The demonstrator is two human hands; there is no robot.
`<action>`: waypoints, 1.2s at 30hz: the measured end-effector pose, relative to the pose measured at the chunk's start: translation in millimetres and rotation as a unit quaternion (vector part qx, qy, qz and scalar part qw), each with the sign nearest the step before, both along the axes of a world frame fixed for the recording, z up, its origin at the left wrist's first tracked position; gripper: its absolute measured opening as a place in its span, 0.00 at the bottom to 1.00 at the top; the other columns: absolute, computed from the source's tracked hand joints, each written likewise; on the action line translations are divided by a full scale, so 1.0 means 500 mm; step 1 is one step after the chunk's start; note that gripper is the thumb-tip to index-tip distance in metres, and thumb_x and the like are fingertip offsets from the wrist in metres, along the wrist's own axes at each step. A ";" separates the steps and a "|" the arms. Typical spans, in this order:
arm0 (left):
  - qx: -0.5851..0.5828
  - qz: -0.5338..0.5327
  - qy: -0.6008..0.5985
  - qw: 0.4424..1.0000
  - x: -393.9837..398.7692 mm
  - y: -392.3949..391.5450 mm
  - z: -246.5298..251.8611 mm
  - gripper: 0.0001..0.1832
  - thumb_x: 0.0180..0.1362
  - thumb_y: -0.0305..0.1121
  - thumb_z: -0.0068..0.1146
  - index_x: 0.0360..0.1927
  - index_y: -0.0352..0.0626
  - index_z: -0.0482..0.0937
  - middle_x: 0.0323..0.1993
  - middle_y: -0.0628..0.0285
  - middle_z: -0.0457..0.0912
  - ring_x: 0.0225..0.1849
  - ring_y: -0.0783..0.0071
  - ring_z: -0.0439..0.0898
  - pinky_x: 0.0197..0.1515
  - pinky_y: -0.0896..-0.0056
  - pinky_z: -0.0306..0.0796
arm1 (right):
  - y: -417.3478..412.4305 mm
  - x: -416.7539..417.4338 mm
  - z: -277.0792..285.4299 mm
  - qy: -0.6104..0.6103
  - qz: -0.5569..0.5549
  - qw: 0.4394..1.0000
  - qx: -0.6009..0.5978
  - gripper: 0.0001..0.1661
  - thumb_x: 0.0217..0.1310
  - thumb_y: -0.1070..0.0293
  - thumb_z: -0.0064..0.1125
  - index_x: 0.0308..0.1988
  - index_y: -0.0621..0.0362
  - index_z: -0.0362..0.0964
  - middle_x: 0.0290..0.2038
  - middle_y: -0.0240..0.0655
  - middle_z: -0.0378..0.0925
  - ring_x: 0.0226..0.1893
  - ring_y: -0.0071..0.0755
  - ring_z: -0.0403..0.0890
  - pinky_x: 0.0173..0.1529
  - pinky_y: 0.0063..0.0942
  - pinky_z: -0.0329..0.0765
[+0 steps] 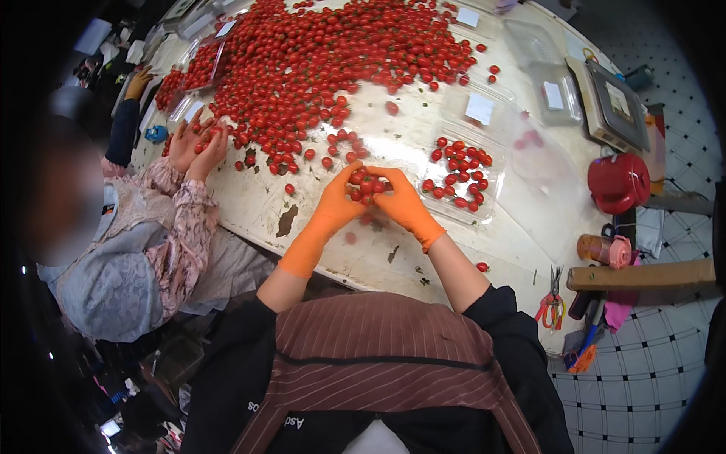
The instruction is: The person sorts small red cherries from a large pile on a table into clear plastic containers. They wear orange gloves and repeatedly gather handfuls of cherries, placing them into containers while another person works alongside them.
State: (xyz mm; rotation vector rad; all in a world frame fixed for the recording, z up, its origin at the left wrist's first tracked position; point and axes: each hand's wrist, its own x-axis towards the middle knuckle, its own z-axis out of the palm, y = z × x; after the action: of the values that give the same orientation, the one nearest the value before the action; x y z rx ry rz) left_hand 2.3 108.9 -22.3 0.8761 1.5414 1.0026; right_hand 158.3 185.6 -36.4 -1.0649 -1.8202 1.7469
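Observation:
My left hand [340, 196] and my right hand [400, 193], both in orange gloves, are cupped together around a small cluster of cherry tomatoes [366, 186]. A few blurred red tomatoes show just below the hands, over the table. To the right of my hands lies a clear plastic clamshell container [493, 193], its base holding a loose layer of cherry tomatoes [460, 176]. Beyond my hands spreads a large heap of cherry tomatoes [317, 62], with stray ones at its near edge.
At left, a co-worker's bare hands [198, 144] hold tomatoes. More clear containers [553, 93] and a scale [615, 105] stand at the back right. A red kettle [618, 183], an amber bottle [604, 251] and red-handled scissors [551, 309] line the white table's [363, 267] right edge.

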 end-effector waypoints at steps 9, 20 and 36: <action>0.146 -0.140 -0.009 0.979 0.166 0.151 0.112 0.33 0.55 0.17 0.54 0.67 0.47 0.68 0.64 0.64 0.68 0.62 0.68 0.71 0.54 0.72 0.75 | 0.094 0.220 0.102 -0.030 -0.195 0.980 -0.022 0.34 0.60 0.80 0.49 0.67 0.56 0.60 0.57 0.38 0.72 0.51 0.29 0.79 0.50 0.25 0.79; 0.069 -0.173 0.376 0.908 0.056 -0.073 -0.047 0.35 0.52 0.29 0.67 0.65 0.50 0.69 0.54 0.50 0.70 0.52 0.56 0.73 0.49 0.64 0.72 | 0.083 0.379 0.044 -0.031 -0.358 0.924 0.129 0.26 0.63 0.75 0.55 0.62 0.57 0.68 0.54 0.36 0.76 0.47 0.28 0.78 0.52 0.26 0.75; 0.087 0.072 0.197 0.974 -0.063 -0.108 -0.160 0.12 0.59 0.23 0.59 0.47 0.42 0.81 0.35 0.68 0.76 0.33 0.81 0.74 0.33 0.77 0.73 | -0.125 0.105 0.011 -0.057 0.104 0.957 0.263 0.26 0.59 0.70 0.57 0.58 0.53 0.69 0.43 0.40 0.75 0.43 0.47 0.78 0.46 0.38 0.76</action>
State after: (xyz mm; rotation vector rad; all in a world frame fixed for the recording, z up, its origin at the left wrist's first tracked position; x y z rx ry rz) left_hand -29.1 54.7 -102.1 1.1519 1.8915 1.1287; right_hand 210.8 123.0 -30.8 -0.7875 -2.3590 1.1966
